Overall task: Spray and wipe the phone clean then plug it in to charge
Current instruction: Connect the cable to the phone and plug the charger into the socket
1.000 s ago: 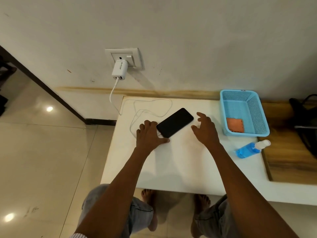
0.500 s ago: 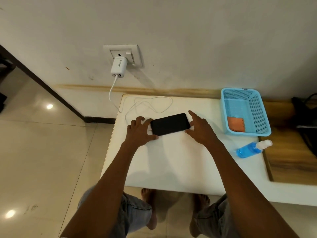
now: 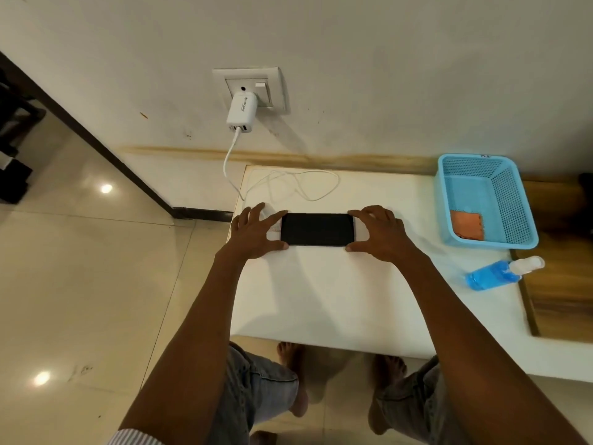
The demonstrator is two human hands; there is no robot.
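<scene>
On the wall at the left, the white charger [image 3: 241, 113] sat in the wall socket [image 3: 249, 88], and its white cable [image 3: 301, 187] dropped to the white counter [image 3: 321, 300] and looped loosely behind the phone. The cable's free end ran in under the left hand [image 3: 255, 234], which hid whether the plug was seated in the phone.

The left hand's grip was spread, fingers straight and fanned, with fingertip and thumb tip touching the phone's left end. The phone [image 3: 317, 229] lay flat on the counter, screen up and dark, its long side across the view, near the counter's back-left part. The right hand [image 3: 378, 234] mirrored the left: grip spread, index and thumb tips bracketing the right end, nothing pinched.

The step in hand looked like squaring the phone up after plugging it in, or steadying it for the plug. To do it well, light fingertip pressure at both ends would have been enough; any push from the right should have been met by the left so the connector was not levered sideways. The cable needed slack left in its loops, so no pull reached the charger.

Further right, the blue basket [image 3: 526, 220] held the orange cloth [image 3: 467, 223], and the blue spray bottle [image 3: 500, 274] lay on its side just beside the counter's right edge, well apart from the phone.
</scene>
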